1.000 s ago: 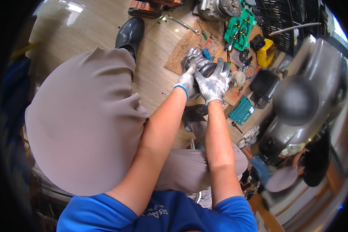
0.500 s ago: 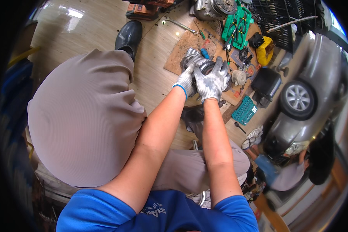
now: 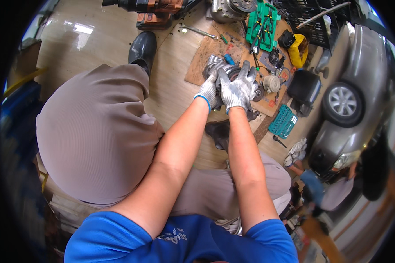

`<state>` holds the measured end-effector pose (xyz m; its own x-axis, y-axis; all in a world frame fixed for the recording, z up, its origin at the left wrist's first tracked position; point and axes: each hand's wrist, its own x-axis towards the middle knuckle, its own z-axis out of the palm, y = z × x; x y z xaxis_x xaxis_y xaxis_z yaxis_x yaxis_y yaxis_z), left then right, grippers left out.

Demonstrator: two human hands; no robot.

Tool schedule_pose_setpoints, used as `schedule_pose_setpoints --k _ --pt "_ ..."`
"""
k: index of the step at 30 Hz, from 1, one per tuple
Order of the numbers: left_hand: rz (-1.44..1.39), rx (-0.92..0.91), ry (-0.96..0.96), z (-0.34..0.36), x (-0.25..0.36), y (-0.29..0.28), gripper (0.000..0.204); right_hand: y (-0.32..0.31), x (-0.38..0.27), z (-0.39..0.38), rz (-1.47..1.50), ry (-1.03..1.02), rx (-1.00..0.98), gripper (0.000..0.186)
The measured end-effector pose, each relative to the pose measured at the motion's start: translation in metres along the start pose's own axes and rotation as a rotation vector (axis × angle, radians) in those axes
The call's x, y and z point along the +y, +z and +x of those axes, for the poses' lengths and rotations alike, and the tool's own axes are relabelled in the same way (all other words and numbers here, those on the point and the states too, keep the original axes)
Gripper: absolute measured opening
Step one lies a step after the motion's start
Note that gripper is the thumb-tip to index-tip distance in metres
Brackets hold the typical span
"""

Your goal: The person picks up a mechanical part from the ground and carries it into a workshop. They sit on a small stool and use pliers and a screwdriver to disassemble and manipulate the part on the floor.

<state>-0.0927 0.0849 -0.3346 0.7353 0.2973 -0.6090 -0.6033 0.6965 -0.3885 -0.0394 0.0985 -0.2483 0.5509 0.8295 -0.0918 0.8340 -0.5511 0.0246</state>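
Observation:
My left hand (image 3: 209, 91), in a grey-white knit glove with a blue cuff, is closed against the near side of a metal compressor (image 3: 214, 64). The compressor lies on a dirty cardboard sheet (image 3: 196, 65). My right hand (image 3: 237, 91), gloved alike and stained dark, grips the compressor's round black pulley (image 3: 234, 72); its thumb and fingers straddle the pulley with gaps between them. The fingertips of both hands are partly hidden. Beyond the compressor lies a blue-handled tool (image 3: 229, 59). A small round part (image 3: 259, 93) sits right of my right hand.
A round metal part (image 3: 271, 83), an open green plier case (image 3: 262, 26), a teal socket case (image 3: 283, 121), a black case (image 3: 303, 90) and a yellow container (image 3: 298, 50) lie to the right. A wrench (image 3: 199, 31) is farther off. A grey car (image 3: 360, 79) and another person (image 3: 324, 190) are at right.
The view has shifted slightly, so the floor items and car appear moved. Both hands stay on the compressor in nearly the same pose.

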Motion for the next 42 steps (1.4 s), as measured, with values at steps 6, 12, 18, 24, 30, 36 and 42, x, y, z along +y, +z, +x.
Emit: schedule_pose_setpoints --k 6,12,18,24,30,36,42 --pt "1.472 0.885 0.928 -0.010 0.010 0.028 0.066 0.024 0.096 0.032 0.890 0.160 0.053 0.047" --pt "1.703 0.177 0.939 -0.009 0.023 0.040 0.052 0.051 0.095 0.002 1.358 0.460 -0.096 0.047" --pt "1.701 0.227 0.913 -0.004 0.023 0.034 0.054 0.046 0.075 0.005 1.483 0.453 -0.067 0.039" --pt "1.464 0.135 0.817 0.012 0.027 0.022 0.052 0.060 0.085 0.011 1.167 0.400 -0.020 0.042" --pt "1.221 0.220 0.839 0.020 0.015 0.026 0.051 0.040 0.072 0.012 1.226 0.585 -0.054 0.046" --pt "1.546 0.230 0.733 0.012 0.020 0.055 0.052 0.053 0.062 -0.005 1.068 0.631 0.148 0.046" --pt "1.105 0.211 0.556 0.024 0.045 0.047 0.069 0.073 0.040 -0.041 0.963 0.681 0.230 0.056"
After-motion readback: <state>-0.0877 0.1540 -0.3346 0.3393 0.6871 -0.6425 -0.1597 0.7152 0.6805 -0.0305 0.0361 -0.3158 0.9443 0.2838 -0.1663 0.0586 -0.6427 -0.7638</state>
